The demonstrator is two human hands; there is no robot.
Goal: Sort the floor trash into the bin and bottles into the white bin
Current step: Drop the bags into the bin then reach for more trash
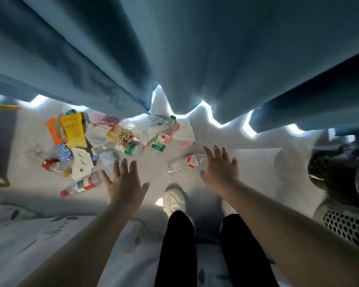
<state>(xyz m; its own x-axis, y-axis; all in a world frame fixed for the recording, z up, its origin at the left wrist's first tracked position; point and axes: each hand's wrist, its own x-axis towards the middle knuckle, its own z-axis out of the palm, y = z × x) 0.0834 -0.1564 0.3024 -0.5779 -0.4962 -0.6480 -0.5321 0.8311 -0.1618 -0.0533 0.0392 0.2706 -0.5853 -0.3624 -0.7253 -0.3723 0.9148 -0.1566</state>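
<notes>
The left hand [124,185] and right hand [220,168] are reaching down over a littered floor [247,162].

A blue curtain [174,48] is hanging across the top, its hem ending just above the floor. At the far right a bin lined with a black bag [336,175] is standing beside a white perforated bin [340,222] (only part of each is showing). A trash pile [104,133] of wrappers, cartons and plastic bottles is lying under the curtain's hem, left of centre. The left hand is stretching out flat, fingers splayed and holding nothing, near a red-capped bottle [81,186] lying on its side. The right hand is likewise spreading wide, gripping nothing, its palm over one end of a clear bottle [184,163] with a red-and-white label; whether it is touching cannot be told.
</notes>
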